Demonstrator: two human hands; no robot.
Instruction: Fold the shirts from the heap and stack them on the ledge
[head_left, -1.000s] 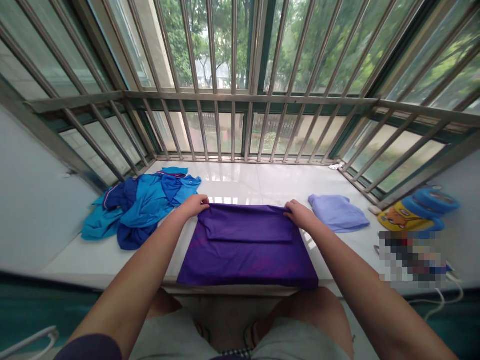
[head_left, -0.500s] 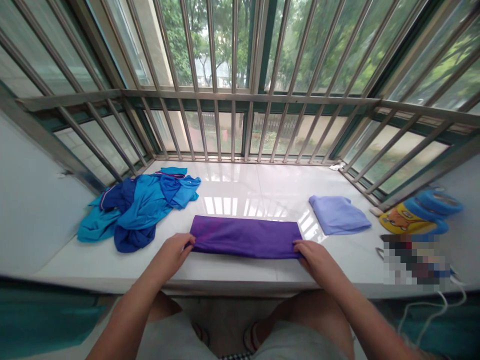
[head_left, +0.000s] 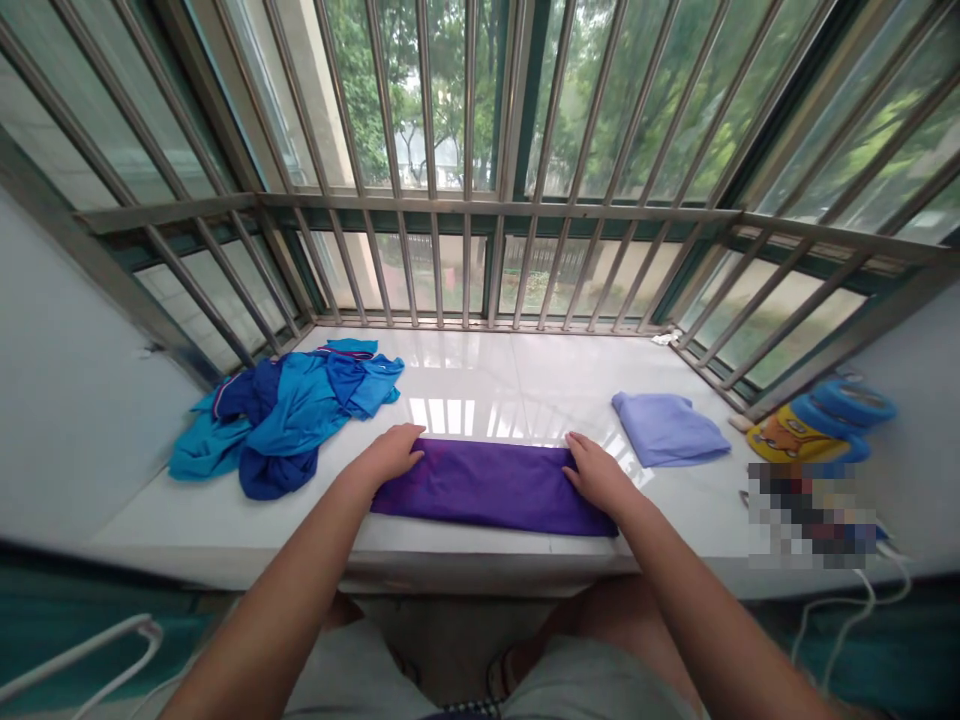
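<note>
A purple cloth (head_left: 495,490) lies folded into a long flat strip near the front of the white ledge. At its far left corner is my left hand (head_left: 394,453), thumb on the fabric and fingers over the far edge, gripping it. My right hand (head_left: 598,470) holds the far right corner in the same way. The fabric beneath the fingertips is hidden. Right of the purple cloth lies a folded lavender cloth (head_left: 670,428). To the left is a crumpled heap of blue clothes (head_left: 296,415), turquoise and dark blue.
Metal window bars (head_left: 495,208) enclose the ledge (head_left: 480,375) at the back and sides. A yellow and blue bottle (head_left: 814,425) stands at the right wall, with blurred-out items (head_left: 817,515) and white cables (head_left: 862,610) before it. A white rod-like object (head_left: 82,655) shows at lower left.
Both hands have moved from the short ends of the purple cloth to its far corners. The cloth lies slightly nearer the front edge. The view has shifted a little.
</note>
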